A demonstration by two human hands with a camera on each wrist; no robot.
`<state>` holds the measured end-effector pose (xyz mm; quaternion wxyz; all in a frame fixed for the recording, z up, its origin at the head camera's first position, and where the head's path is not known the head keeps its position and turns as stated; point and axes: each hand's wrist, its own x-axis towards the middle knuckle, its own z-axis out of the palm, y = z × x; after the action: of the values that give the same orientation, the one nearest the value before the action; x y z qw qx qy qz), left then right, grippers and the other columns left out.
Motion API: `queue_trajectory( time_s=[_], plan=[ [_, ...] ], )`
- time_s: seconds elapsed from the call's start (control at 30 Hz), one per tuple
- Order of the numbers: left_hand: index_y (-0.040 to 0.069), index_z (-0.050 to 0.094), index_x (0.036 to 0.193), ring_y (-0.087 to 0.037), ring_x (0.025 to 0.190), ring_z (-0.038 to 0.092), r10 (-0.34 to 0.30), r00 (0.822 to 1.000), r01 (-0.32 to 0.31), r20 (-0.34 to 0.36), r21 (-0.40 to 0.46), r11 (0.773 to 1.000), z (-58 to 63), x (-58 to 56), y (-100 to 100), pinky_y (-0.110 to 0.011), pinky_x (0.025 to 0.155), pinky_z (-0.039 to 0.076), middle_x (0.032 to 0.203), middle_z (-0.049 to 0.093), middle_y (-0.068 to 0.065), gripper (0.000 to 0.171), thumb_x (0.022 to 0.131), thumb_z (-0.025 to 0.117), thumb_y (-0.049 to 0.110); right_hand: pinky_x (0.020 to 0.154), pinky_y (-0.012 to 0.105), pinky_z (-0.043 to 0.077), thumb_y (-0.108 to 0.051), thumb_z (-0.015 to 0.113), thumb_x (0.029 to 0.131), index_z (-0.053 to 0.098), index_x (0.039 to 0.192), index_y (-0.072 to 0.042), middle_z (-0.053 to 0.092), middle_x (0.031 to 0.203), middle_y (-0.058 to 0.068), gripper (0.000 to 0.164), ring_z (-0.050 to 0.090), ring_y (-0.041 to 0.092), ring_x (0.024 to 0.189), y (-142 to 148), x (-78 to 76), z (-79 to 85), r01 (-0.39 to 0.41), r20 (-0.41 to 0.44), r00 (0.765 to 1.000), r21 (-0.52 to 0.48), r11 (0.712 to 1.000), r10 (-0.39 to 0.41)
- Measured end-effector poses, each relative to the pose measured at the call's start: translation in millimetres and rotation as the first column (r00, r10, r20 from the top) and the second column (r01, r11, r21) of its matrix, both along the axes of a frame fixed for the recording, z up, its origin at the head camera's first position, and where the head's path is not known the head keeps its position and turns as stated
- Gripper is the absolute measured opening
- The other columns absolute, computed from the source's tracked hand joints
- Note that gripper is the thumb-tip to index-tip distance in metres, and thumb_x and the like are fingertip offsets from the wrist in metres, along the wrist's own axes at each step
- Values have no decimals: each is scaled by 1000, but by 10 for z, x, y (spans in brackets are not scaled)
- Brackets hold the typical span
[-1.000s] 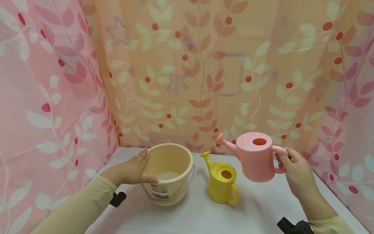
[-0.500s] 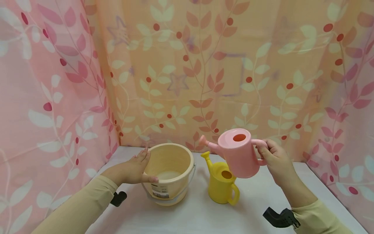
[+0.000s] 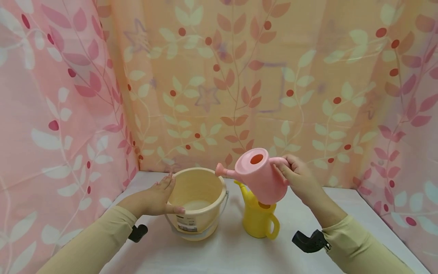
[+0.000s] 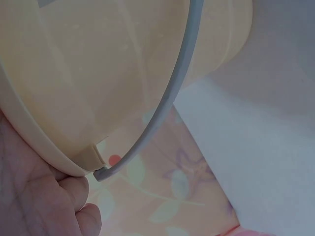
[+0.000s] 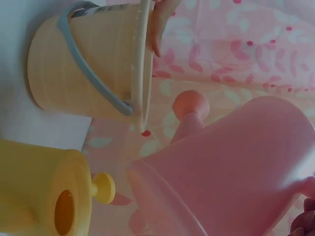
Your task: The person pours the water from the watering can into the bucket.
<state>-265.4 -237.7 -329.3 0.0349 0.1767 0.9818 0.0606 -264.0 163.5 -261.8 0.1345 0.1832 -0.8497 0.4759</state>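
Observation:
My right hand (image 3: 301, 177) grips the handle of a pink watering can (image 3: 261, 179), held in the air and tilted, spout down to the left. The sprinkler head of the spout is at the right rim of a cream bucket (image 3: 193, 184) in the head view. My left hand (image 3: 154, 199) rests on the bucket's left rim, fingers straight and thumb along the front. A yellow watering can (image 3: 258, 220) stands upright on the table, its top partly hidden by the pink can. In the right wrist view the pink can (image 5: 231, 172) hides most of my right hand.
The bucket's grey handle (image 4: 167, 98) hangs down at its front. A white cloth covers the table (image 3: 236, 251). Floral curtains (image 3: 219, 95) enclose the back and both sides. A black wrist mount (image 3: 309, 241) sits on my right forearm, another (image 3: 138, 233) on my left.
My right hand has carried the pink watering can leftward, over the yellow can to the bucket's right rim, and tipped it more toward its spout. My left hand and the bucket stay put.

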Motion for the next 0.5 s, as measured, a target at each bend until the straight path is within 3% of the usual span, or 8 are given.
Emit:
queue_trajectory(
  time_s=[0.2, 0.5],
  plan=[
    [-7, 10, 143, -33, 139, 4, -3, 1000, 3, 3, -3, 1000, 36, 24, 6, -51, 109, 15, 150, 0, -23, 123, 66, 44, 83, 63, 30, 45, -40, 55, 90, 55, 90, -5, 50, 80, 11, 36, 47, 24, 80, -112, -45, 80, -26, -43, 999, 95, 995, 31],
    [-13, 9, 141, -40, 137, 4, -29, 999, 27, 28, 55, 998, 159, 119, 59, -56, 106, 13, 148, -1, -29, 118, 72, 52, 74, 65, 30, 49, -44, 56, 88, 56, 94, -11, 55, 81, 7, 34, 52, 23, 79, -279, -66, 207, -71, 20, 997, 183, 980, 69]
  ],
)
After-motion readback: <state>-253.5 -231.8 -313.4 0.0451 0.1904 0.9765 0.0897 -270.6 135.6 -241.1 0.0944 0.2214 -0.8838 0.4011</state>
